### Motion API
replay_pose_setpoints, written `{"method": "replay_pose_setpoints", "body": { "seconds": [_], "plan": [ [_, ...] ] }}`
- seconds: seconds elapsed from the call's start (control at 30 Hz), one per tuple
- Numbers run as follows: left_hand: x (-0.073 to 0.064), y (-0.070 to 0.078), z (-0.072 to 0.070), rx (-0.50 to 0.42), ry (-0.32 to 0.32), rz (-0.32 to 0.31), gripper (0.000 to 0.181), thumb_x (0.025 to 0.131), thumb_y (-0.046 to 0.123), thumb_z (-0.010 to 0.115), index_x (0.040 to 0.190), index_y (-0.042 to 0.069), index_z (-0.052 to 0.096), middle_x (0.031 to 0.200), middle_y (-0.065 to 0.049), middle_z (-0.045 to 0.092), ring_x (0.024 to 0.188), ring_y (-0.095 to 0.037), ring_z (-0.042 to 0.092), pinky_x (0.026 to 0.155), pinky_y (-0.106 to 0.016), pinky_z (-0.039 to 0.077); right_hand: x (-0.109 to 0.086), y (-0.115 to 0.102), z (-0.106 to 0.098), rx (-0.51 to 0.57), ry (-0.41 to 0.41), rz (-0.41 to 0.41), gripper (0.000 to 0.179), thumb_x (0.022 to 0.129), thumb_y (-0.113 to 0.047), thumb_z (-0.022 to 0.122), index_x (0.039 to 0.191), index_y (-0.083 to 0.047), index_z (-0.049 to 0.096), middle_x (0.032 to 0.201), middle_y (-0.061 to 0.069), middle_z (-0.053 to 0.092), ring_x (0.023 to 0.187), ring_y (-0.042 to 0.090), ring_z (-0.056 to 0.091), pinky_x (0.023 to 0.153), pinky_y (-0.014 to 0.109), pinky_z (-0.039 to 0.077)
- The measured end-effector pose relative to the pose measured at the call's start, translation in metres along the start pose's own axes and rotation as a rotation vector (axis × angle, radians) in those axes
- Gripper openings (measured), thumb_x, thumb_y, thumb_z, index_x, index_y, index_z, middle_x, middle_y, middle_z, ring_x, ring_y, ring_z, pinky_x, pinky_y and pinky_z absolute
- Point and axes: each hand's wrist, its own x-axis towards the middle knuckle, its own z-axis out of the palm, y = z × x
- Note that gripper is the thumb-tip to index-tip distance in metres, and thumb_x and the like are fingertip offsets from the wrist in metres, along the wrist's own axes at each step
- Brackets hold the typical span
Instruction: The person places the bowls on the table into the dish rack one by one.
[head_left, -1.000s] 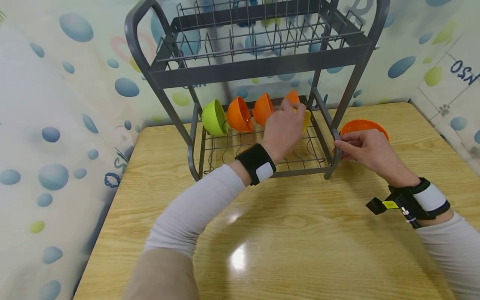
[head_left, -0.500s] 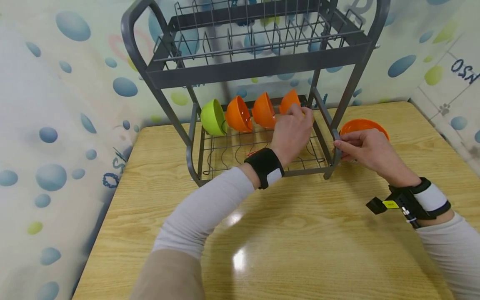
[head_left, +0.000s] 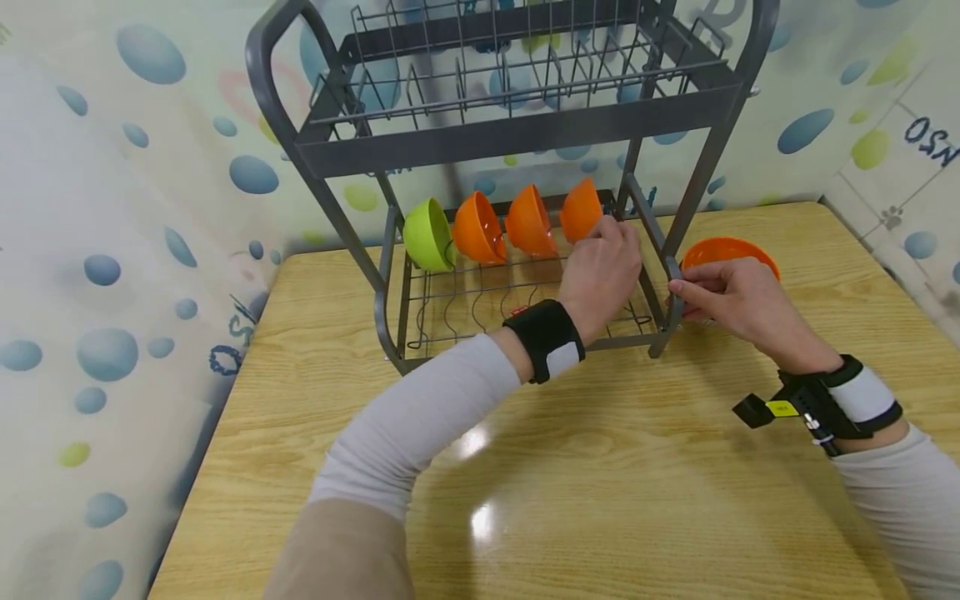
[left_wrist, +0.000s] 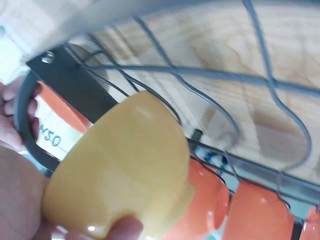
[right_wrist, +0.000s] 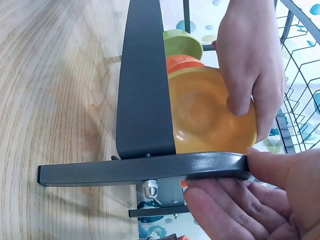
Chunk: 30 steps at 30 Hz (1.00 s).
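Observation:
My left hand [head_left: 603, 271] reaches into the lower shelf of the grey dish rack [head_left: 517, 136] and pinches a yellow bowl by its rim. The left wrist view shows this yellow bowl [left_wrist: 125, 155] tilted on its side, and the right wrist view looks into the bowl [right_wrist: 205, 112]; in the head view the hand hides it. My right hand [head_left: 738, 304] holds the curved side bar [right_wrist: 205, 165] at the rack's right end, thumb on one side and fingers on the other. To the left hand's left, a green bowl [head_left: 426, 236] and orange bowls [head_left: 581, 211] stand on edge in the shelf.
Another orange bowl [head_left: 726, 248] sits on the wooden table [head_left: 600, 467] just behind my right hand. The rack's upper wire tier [head_left: 517, 67] overhangs the lower shelf. A patterned wall [head_left: 150, 208] runs behind the table.
My left hand has moved rightward along the lower shelf with the yellow bowl, uncovering the rightmost orange bowl in the shelf. The right hand stays on the side bar.

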Motion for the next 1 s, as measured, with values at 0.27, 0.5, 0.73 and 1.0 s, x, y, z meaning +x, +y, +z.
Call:
{"method": "replay_pose_setpoints", "body": {
  "seconds": [0.27, 0.5, 0.73, 1.0],
  "plan": [
    [0.0, 0.005, -0.006, -0.043, -0.016, -0.005, 0.035, 0.101, 0.017, 0.033, 0.121, 0.004, 0.059, 0.095, -0.003, 0.062, 0.072, -0.007, 0.06, 0.061, -0.014, 0.052, -0.001, 0.003, 0.001, 0.006, -0.004, 0.001, 0.047, 0.092, -0.043, 0.057, 0.117, -0.005, 0.067, 0.095, 0.013, 0.074, 0.075, 0.007, 0.07, 0.067, 0.019, 0.054],
    [0.0, 0.006, -0.011, -0.201, -0.057, -0.012, 0.039, 0.1, 0.02, 0.033, 0.111, 0.003, 0.066, 0.087, -0.003, 0.058, 0.059, -0.005, 0.058, 0.055, -0.014, 0.05, -0.001, 0.003, 0.001, 0.014, -0.001, 0.001, 0.045, 0.092, -0.041, 0.058, 0.116, -0.005, 0.067, 0.094, 0.013, 0.073, 0.075, 0.008, 0.069, 0.067, 0.018, 0.054],
    [0.001, -0.003, -0.014, -0.249, -0.175, 0.1, 0.033, 0.099, 0.024, 0.038, 0.1, 0.014, 0.07, 0.085, -0.001, 0.059, 0.072, -0.013, 0.054, 0.064, -0.021, 0.054, -0.001, 0.002, 0.002, 0.014, 0.001, -0.008, 0.044, 0.092, -0.041, 0.058, 0.116, -0.006, 0.068, 0.095, 0.013, 0.073, 0.075, 0.007, 0.069, 0.068, 0.019, 0.054],
    [0.003, -0.012, -0.015, -0.287, -0.23, 0.173, 0.031, 0.1, 0.024, 0.037, 0.093, 0.015, 0.067, 0.079, 0.003, 0.057, 0.072, -0.015, 0.056, 0.069, -0.024, 0.052, -0.001, 0.001, 0.001, 0.008, 0.014, -0.016, 0.044, 0.091, -0.041, 0.059, 0.115, -0.006, 0.068, 0.093, 0.013, 0.074, 0.074, 0.007, 0.069, 0.068, 0.019, 0.054]
  ]
}}
